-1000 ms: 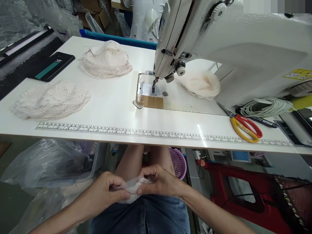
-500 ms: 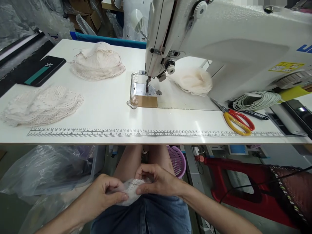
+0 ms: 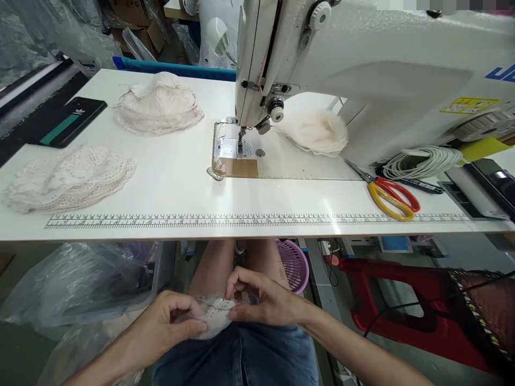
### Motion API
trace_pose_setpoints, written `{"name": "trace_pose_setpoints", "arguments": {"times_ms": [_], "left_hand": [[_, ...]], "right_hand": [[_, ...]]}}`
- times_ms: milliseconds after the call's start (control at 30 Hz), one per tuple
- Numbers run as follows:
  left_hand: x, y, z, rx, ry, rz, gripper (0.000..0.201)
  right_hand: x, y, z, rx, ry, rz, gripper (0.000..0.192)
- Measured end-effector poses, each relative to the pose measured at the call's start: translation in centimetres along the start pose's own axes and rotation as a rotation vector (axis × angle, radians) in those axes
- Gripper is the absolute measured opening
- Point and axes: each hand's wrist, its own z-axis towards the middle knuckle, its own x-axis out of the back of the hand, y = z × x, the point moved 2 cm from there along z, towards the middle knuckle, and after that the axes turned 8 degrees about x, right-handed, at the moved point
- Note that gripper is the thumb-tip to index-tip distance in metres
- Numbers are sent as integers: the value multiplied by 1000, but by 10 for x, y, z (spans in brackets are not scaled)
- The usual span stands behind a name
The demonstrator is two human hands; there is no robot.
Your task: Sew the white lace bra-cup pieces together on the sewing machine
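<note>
Down at the bottom centre of the frame, both hands are pinched onto one small lace piece [image 3: 215, 316], held over the lap below the table edge. The left hand [image 3: 167, 327] clamps its left side between thumb and fingers, and the right hand [image 3: 263, 303] grips the right side the same way, so the two hands sit close together with the fabric bunched between them (it's too crumpled to tell what shape it is).

Up top, the white table [image 3: 181, 187] has a printed ruler strip [image 3: 257, 221] running along its near edge. The sewing machine [image 3: 362, 69] fills the upper right, with its needle area [image 3: 240, 140] around the centre. There's a stack of lace pieces [image 3: 68, 179] at the left edge, a second pile [image 3: 159, 104] in the upper left, and a pale fuzzy pile [image 3: 316, 131] just behind the needle. The red and yellow scissors [image 3: 392, 198] lie on the right, near a coiled white cord [image 3: 422, 163]. A dark phone [image 3: 64, 122] sits far left, and a purple basket [image 3: 292, 265] shows under the table.
</note>
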Motion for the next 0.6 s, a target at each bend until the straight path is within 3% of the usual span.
{"name": "trace_pose_setpoints", "arguments": {"times_ms": [200,433,533,600], "left_hand": [[-1,-1,0,10,-14,-28,31],[-1,0,-1,9,41,-19,30],[0,2,-1,8,51,-44,26],[5,7,-5,-9,73,-34,32]], "right_hand": [[-1,4,-1,-16,-35,-78,29],[-4,20,3,-133,-16,4,42],[-6,17,7,-85,6,-5,35],[-6,8,9,26,62,-14,31]]}}
